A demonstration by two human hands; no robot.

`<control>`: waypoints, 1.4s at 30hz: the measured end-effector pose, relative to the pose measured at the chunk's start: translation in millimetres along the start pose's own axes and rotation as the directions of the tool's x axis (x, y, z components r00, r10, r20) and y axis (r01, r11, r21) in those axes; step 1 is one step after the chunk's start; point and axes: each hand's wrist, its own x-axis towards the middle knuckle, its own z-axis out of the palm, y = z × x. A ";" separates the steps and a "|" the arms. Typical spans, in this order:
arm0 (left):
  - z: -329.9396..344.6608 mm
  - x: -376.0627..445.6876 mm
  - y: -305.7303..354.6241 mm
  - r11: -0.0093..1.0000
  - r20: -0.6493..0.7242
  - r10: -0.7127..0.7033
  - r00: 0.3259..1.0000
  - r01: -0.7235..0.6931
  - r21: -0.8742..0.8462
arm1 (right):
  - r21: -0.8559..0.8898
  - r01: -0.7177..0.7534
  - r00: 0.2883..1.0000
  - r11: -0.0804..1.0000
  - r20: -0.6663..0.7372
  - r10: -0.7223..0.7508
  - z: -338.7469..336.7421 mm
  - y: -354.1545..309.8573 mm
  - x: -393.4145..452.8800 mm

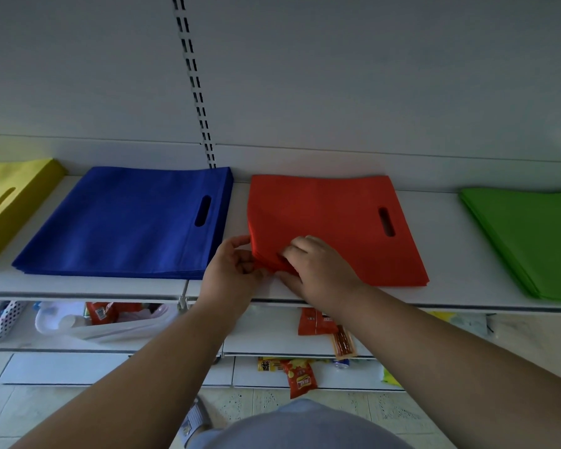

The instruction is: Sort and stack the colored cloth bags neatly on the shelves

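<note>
Red bag stack (331, 222) lies flat on the white shelf (441, 254), near its front edge, between the blue stack (127, 222) and green stack (531, 238); yellow stack (4, 202) at far left. My left hand (232, 270) pinches the red stack's front-left corner. My right hand (318, 267) grips the same corner, fingers curled over the top layers.

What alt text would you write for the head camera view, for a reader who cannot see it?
Both hands work the near left corner of a red bag stack on a white shelf: the left hand pinches its edge, the right hand rests on top. A blue stack and a yellow stack lie left, a green stack right.
</note>
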 end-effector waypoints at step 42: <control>16.9 10.8 48.7 0.931 -0.059 -0.142 0.988 0.154 0.332 | -0.285 -0.210 0.975 0.935 0.013 0.222 -25.3 34.1 -25.4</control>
